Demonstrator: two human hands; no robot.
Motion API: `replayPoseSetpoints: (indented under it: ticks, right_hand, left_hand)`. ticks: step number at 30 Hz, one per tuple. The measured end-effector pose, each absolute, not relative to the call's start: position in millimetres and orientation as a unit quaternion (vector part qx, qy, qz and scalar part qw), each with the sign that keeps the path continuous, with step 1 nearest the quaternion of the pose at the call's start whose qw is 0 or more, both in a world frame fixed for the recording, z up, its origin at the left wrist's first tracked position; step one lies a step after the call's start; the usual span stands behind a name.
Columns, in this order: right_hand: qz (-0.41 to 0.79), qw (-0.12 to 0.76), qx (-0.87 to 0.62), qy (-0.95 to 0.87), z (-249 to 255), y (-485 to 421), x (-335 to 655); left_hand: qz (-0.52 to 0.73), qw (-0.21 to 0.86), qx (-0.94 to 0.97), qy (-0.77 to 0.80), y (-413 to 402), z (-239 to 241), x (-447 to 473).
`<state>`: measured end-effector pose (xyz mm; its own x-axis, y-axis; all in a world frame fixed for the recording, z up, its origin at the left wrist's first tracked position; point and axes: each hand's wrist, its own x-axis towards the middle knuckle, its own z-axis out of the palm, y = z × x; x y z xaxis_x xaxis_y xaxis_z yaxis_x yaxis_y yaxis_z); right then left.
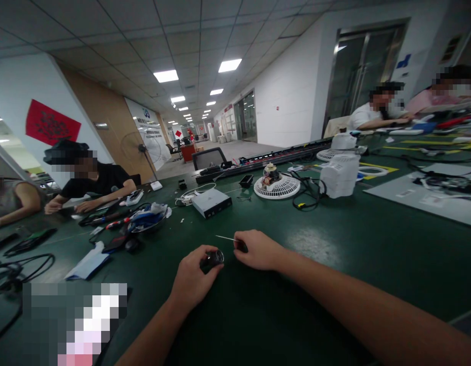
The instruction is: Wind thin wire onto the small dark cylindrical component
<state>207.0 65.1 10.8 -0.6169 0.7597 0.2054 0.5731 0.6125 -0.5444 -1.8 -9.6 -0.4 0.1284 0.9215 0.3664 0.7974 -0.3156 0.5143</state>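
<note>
My left hand [195,277] is closed around a small dark cylindrical part [216,258] with a shiny round rim, pinched between thumb and fingers. Its exact kind does not show. My right hand [256,249] grips a screwdriver [225,237], whose thin metal shaft points left, above and slightly beyond the dark part. The shaft and the part are apart. Most of the screwdriver's handle is hidden in my fingers. Both hands are over the dark green tabletop [258,315]. Beyond them lies a silver and black disc drive [211,202].
A white fan grille with a motor [277,187] and a white plastic housing [340,175] stand beyond my right hand. Black cables [309,193] lie between them. Tools and a blue bundle [149,217] are at left, near a co-worker [101,178]. A pixelated patch covers the lower left.
</note>
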Motion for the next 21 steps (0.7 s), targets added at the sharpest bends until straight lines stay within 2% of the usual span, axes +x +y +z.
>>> replayPoseSetpoints:
  ticks: [6,13,18,21]
  right_hand:
    - [0.089,0.156,-0.29,-0.94,20.4,73.2,224.0]
    - [-0.009,0.093,-0.345,-0.934,26.5,58.5,215.9]
    - [-0.018,0.06,-0.312,-0.948,28.0,53.4,214.3]
    - [-0.009,0.07,-0.318,-0.946,28.8,50.5,213.2]
  left_hand:
    - [0.318,0.097,0.714,0.617,-7.7,-0.7,-6.2]
    - [0.309,0.113,0.742,0.584,-8.5,1.8,-4.0]
    - [0.307,0.105,0.749,0.578,-7.0,-0.4,-5.9]
    - [0.296,0.107,0.766,0.561,-7.0,-1.6,-5.8]
